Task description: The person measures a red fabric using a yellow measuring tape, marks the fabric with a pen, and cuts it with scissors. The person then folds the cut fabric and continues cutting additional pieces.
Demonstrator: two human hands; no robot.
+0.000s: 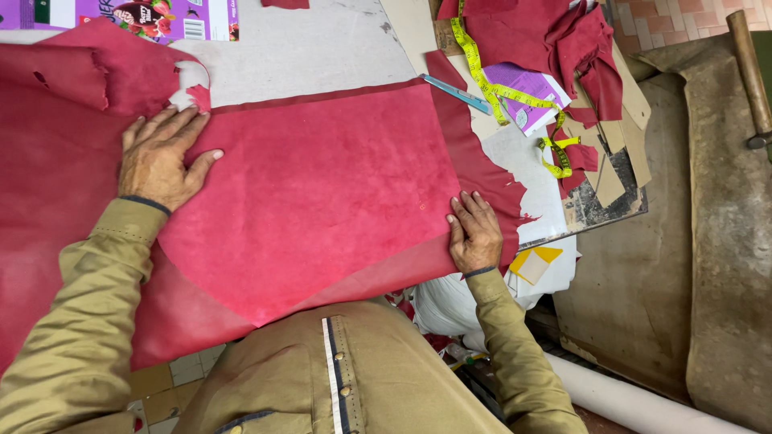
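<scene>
A large sheet of red suede leather (322, 185) lies spread over the worktable (322, 48), folded so a lighter top layer rests on a darker one. My left hand (161, 157) lies flat on the sheet's upper left part, fingers spread. Pressed down on the sheet's right edge is my right hand (474, 233), fingers together. Neither hand holds anything. More red leather (48, 120) spreads to the left, with a torn hole near its top.
A yellow measuring tape (490, 84) winds over red scraps (563, 40), purple paper and cardboard patterns at the upper right. A light blue ruler (454, 92) lies beside the sheet. A purple printed box (145, 16) sits top left. A hammer handle (752, 76) is far right.
</scene>
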